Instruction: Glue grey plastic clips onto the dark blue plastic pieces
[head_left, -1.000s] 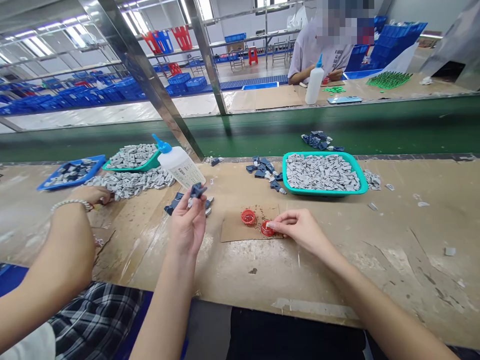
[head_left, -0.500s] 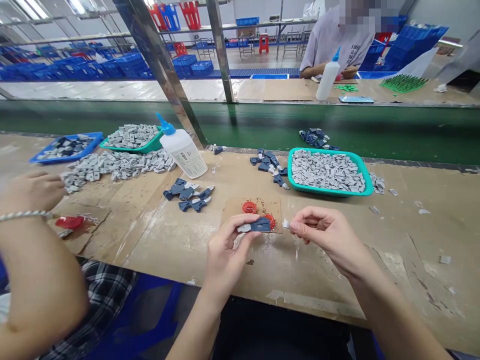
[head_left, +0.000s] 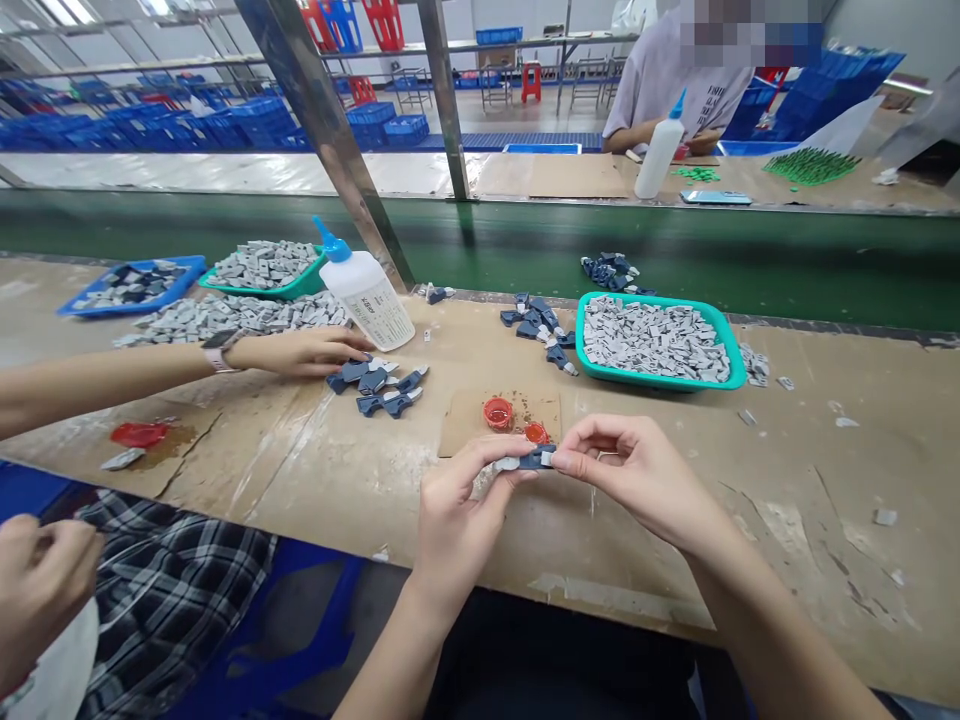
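My left hand (head_left: 459, 500) pinches a small dark blue plastic part (head_left: 529, 460) with a grey end, held just above the bench. My right hand (head_left: 637, 470) meets it from the right, its fingertips closed on a small grey piece pressed against that part's right end. Just beyond my fingers, two red caps (head_left: 498, 412) sit on a square of cardboard (head_left: 465, 425). A heap of finished blue parts (head_left: 382, 388) lies to the left of the cardboard. A teal tray (head_left: 739, 375) full of grey pieces stands behind my right hand.
A co-worker's hand (head_left: 307, 350) reaches from the left to the blue parts, beside a leaning glue bottle (head_left: 367, 295). Loose grey pieces (head_left: 225, 315), another teal tray (head_left: 289, 292) and a blue tray (head_left: 187, 268) lie at far left. A green conveyor (head_left: 675, 250) runs behind; another person sits beyond it.
My right hand has moved left and brought its grey piece against the blue part in my left hand. The co-worker's hand has reached across to the blue parts pile.
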